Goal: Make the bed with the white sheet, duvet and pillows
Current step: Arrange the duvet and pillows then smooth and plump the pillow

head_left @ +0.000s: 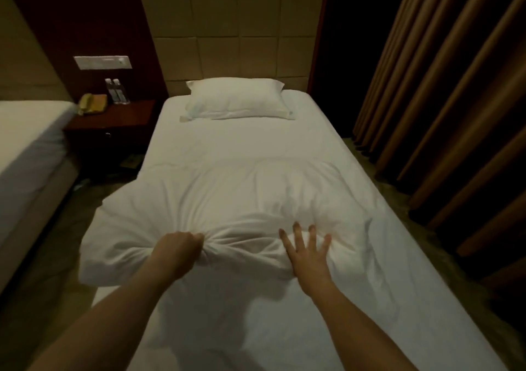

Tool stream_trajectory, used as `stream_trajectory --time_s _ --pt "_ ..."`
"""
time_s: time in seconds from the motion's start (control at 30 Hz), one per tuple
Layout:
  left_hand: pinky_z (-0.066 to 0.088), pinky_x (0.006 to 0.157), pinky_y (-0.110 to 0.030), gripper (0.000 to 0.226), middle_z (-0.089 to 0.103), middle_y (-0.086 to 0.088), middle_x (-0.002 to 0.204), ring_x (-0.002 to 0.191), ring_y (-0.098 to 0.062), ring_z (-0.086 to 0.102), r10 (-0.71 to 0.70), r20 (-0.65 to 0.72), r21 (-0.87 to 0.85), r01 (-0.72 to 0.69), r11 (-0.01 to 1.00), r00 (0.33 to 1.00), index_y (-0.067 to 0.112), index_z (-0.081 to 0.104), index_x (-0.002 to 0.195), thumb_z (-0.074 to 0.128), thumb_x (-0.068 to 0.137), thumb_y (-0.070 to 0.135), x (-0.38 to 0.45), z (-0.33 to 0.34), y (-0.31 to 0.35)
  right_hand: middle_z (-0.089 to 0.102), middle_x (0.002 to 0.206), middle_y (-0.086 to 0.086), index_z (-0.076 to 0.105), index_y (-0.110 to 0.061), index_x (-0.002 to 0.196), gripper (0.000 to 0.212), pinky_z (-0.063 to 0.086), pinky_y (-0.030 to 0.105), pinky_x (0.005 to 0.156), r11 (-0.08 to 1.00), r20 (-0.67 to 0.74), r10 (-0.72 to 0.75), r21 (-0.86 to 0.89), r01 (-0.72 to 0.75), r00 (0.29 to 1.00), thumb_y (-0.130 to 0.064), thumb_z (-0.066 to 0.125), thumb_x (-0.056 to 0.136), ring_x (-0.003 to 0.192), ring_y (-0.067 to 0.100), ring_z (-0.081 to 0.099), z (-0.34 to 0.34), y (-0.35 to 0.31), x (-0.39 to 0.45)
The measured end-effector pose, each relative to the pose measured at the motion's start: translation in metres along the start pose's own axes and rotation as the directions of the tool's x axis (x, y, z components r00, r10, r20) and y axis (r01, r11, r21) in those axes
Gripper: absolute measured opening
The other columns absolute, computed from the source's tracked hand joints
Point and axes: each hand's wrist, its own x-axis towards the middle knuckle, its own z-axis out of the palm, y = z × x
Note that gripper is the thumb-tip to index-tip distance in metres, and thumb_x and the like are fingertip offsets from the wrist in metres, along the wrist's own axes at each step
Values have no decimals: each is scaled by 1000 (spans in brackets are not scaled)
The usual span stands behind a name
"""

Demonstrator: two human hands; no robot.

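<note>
No words could be read anywhere; the labels on the two bottles were too small and blurry. They stood on a dark nightstand beside a yellow phone. Brown curtains hung on the right. Another bed sat on the left. The duvet lay bunched on the sheet, partly off the left side. The pillow lay by the headboard. The left hand squeezed a fistful of duvet. The right hand pressed flat on it, fingers spread.

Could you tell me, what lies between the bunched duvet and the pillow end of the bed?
Nothing visible: only bare sheet lies between the duvet and the pillow. The left hand already grips the duvet.
</note>
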Motion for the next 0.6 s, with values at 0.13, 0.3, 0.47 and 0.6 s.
stream_trajectory --time_s 0.13,0.3,0.47,0.6 --pt "47 88 -33 40 60 -6 123 115 -26 58 -7 8 -3 8 1000 1000 22 41 137 35 97 20 14 16 -10 62 117 15 40 -23 128 95 42 65 81 999 -32 -7 -32 6 999 -10 83 44 96 45 56 3 0 19" --pt "47 87 -34 37 61 -6 122 114 -27 58 8 23 -93 -6 996 1000 21 43 133 38 96 23 26 26 -3 64 83 10 64 -17 96 61 50 39 52 1000 -145 21 21 -18 989 -2 85 42 62 34 59 0 16 44" --pt "52 48 -34 66 70 -12 80 63 -30 69 33 -146 -156 -56 986 989 8 63 112 87 52 22 33 36 -15 60 63 6 69 -14 77 45 45 31 43 997 -218 -53 45 65 974 -2 84 36 48 30 54 1 30 69" --pt "46 66 -38 108 56 -14 103 88 -32 54 -2 -279 -136 -37 990 960 16 46 120 90 22 25 34 68 -26 61 63 6 70 -12 77 45 44 29 42 986 -239 -144 41 159 960 2 81 35 47 29 55 -2 49 83"
